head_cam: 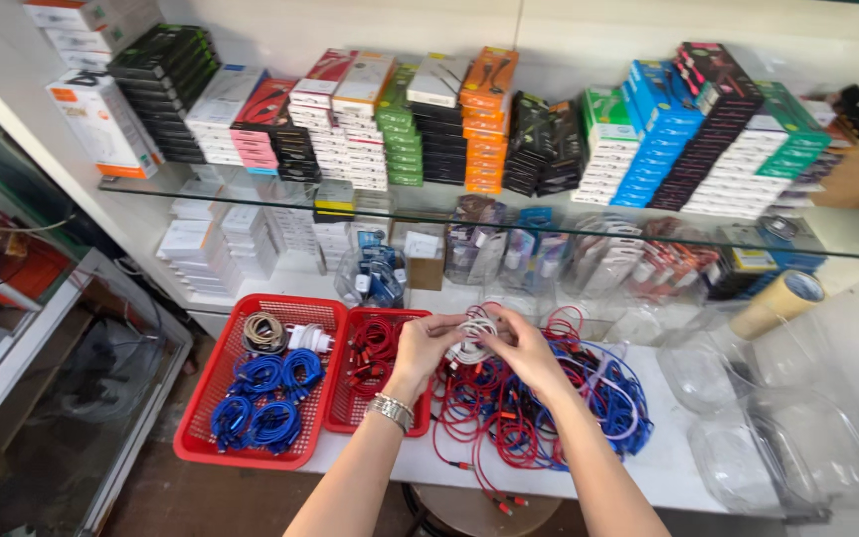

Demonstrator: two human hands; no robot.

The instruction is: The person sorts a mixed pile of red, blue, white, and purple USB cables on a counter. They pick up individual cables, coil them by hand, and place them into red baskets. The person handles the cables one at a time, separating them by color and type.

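White cable coil (471, 338) sits between both hands, held just above the loose cable pile, mid-tabletop. Left hand (422, 348) and right hand (524, 350) are close together, fingers pinched on the coil from either side; left wrist wears a metal watch (391, 409). Under the hands: tangled heap of red cables (489, 418) spread on the white tabletop (668, 467), with blue and purple cables (613, 393) bunched just right of it, some red ends hanging over the near edge. Round stool (474, 512) shows below the edge. Left of the hands, small red basket (350, 413) holds red cables; beside it, touching, a bigger red basket (213, 398) holds coiled blue cables (260, 398) near side, a beige coil (264, 331) and a white charger plug (310, 338) far side. Right of the pile: clear plastic packaging shells (777, 428), and a tape roll (779, 302) lying tilted behind them. Further back, under the glass shelf (847, 239), bagged cables and white boxes. On the shelf, stacked retail boxes (489, 119) in white, black, green, orange, blue, against the wall. Far left, a glass cabinet (62, 398) stands apart from the tabletop.
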